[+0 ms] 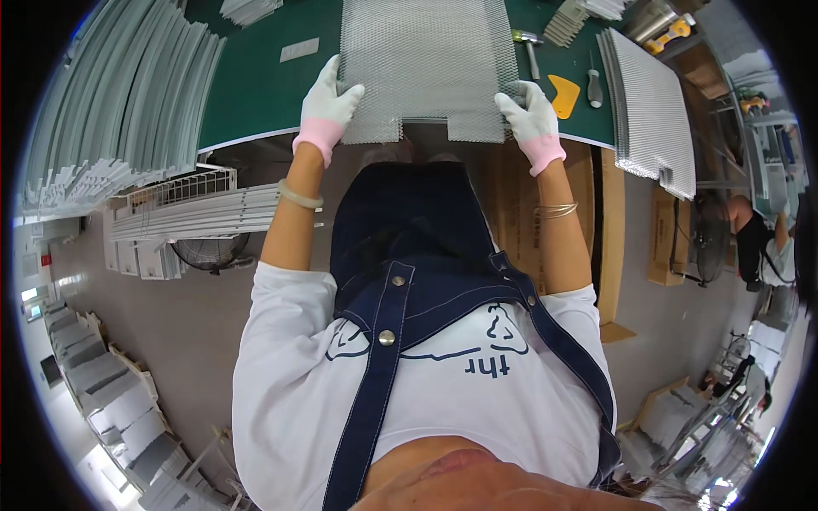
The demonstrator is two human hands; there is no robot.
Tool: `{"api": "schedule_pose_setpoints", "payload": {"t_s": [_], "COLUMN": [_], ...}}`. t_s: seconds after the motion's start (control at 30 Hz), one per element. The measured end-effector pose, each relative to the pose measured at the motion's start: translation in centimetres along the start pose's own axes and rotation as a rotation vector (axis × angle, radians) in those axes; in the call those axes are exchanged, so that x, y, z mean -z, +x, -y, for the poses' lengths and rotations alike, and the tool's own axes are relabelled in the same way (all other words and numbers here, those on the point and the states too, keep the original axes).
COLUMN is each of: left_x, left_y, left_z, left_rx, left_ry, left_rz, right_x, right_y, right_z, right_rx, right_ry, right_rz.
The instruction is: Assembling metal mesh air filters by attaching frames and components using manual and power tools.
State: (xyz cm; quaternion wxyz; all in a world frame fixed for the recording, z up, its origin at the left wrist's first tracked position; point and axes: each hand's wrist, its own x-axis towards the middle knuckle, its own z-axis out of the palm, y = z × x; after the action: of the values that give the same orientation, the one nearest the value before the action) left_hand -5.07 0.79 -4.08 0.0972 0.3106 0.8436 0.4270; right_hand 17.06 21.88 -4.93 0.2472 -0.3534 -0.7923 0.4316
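Observation:
A silver metal mesh sheet (426,64) lies flat in front of me, its near edge jutting past the green table top. That edge has a rectangular notch near its middle. At the sheet's left edge, my left hand (331,104) in a white glove with a pink cuff grips it, thumb on top and forefinger stretched along the side. My right hand (533,119), gloved the same way, holds the right edge near the corner, its fingers bent and partly hidden.
Right of the sheet lie a yellow scraper (564,95), a screwdriver (594,88) and a hammer (532,58). Stacked mesh sheets (652,111) stand at far right, pale strips (119,94) at left. A small white plate (299,50) rests on the green table (256,94). Another person (758,243) is at right.

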Motion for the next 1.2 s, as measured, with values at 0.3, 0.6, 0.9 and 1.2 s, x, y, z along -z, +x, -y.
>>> {"api": "schedule_pose_setpoints", "payload": {"t_s": [0.3,0.6,0.9,1.2], "left_x": [-1.4,-1.3,-0.4,-1.0], "left_y": [0.7,0.9,0.4,0.1], "left_z": [1.4,2.3,1.9,1.6], "left_rx": [-0.007,0.048,0.08,0.049], "left_ry": [0.095,0.191,0.183,0.181], "left_rz": [0.047,0.119,0.192,0.1], "right_x": [-1.0,-0.9,0.4,-2.0], "right_y": [0.3,0.0,-0.4,0.0], "right_z": [-1.1,-1.1,2.2,-1.7], "right_rx": [-0.113,-0.125,-0.061,-0.103], "right_ry": [-0.12,-0.172,0.02,0.055], "right_rz": [0.063,0.078,-0.007,0.014]}}
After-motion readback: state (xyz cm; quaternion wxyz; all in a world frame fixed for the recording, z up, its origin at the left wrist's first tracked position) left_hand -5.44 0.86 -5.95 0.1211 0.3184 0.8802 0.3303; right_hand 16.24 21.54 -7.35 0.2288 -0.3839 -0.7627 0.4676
